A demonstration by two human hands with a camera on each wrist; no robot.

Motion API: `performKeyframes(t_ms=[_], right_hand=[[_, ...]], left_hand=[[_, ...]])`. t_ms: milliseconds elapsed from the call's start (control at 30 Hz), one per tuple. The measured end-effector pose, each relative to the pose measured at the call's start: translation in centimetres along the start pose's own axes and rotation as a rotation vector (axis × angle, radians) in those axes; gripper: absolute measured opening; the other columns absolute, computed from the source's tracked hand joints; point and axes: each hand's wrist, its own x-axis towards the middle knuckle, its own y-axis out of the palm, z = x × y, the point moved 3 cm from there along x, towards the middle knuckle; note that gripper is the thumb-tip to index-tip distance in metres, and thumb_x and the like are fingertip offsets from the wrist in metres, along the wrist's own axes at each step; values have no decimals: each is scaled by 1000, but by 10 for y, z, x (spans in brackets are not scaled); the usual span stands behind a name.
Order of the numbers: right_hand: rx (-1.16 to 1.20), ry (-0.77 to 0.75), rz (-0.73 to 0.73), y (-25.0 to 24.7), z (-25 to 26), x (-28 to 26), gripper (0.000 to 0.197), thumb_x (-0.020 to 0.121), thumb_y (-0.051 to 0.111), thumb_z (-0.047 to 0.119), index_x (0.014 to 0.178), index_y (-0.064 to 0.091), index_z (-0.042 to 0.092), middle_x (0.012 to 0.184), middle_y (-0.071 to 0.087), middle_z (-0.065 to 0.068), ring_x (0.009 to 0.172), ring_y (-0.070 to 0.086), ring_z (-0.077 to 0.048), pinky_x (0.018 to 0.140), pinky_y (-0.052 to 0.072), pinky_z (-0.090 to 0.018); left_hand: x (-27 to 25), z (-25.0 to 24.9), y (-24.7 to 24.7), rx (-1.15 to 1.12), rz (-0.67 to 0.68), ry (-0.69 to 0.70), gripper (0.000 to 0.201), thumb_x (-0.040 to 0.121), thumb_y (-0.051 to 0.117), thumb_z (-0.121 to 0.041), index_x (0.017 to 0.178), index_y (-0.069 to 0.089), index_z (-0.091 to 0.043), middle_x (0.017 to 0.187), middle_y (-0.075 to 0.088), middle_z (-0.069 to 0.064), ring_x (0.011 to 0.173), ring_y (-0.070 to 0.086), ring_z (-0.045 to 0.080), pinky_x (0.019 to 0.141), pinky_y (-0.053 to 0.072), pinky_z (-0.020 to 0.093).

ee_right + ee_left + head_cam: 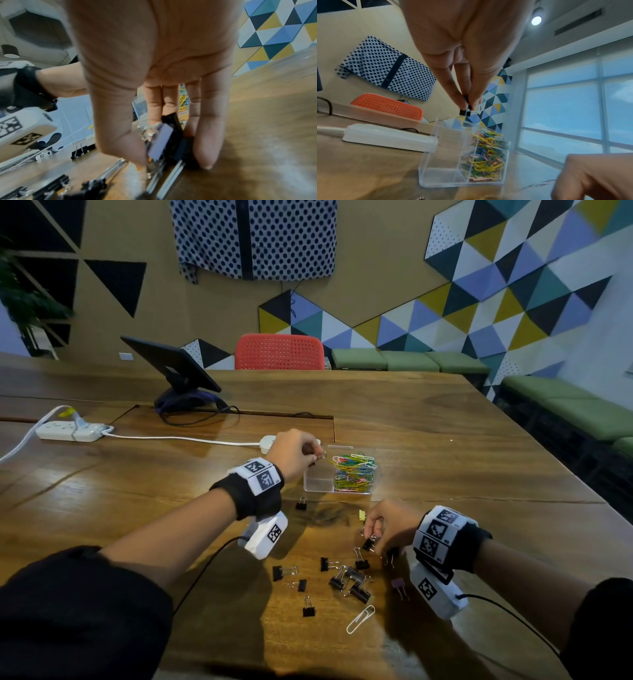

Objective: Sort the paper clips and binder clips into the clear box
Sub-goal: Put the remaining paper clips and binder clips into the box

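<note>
A clear two-part box (pixel 318 484) stands mid-table. Its right part is heaped with coloured paper clips (pixel 354 470); its left part looks empty. My left hand (pixel 317 455) hovers over the box's back left rim and pinches a small black binder clip (pixel 467 112) between thumb and fingertips, above the box (pixel 440 162). My right hand (pixel 371 537) is down at the table and pinches another black binder clip (pixel 369 543), seen close in the right wrist view (pixel 173 125). Several black binder clips (pixel 349 580) lie scattered below it.
A big white paper clip (pixel 359 618), a purple binder clip (pixel 399 585) and a lone black clip (pixel 301 504) lie loose on the wooden table. A power strip (pixel 70 430) and a tablet on a stand (pixel 171 368) sit at the back left. A red chair (pixel 279 352) stands beyond.
</note>
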Motion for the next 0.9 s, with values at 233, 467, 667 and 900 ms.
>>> performKeyframes(t_ms=[233,467,667,900], right_hand=[[-14,8,3,-1,1,-1,27,69,76,5,91,63,15,84,62,-6,71,61,-17,60,53,-26],[-34,-18,-13,-2,4,-5,26,70,74,5,86,56,16,71,54,7,58,50,-2,44,41,-9],[24,-31,13,-1,-1,0,28,68,74,0,81,58,18,73,55,2,65,55,-10,52,49,-20],[55,-64,16,-7,-6,2,25,70,75,0,78,62,21,72,60,1,70,62,-14,65,55,-30]], left_hand=[[26,11,11,84,-60,-96,7,81,68,-7,87,72,-9,100,70,5,93,62,16,83,48,26],[25,14,15,149,1,-60,16,87,59,-5,95,72,-9,106,69,8,102,61,22,85,44,27],[13,26,3,141,-13,-18,27,82,51,5,91,70,-12,98,70,5,86,62,17,79,49,27],[-31,48,2,411,416,-180,33,82,68,-25,110,54,-14,101,55,0,90,52,13,75,42,22]])
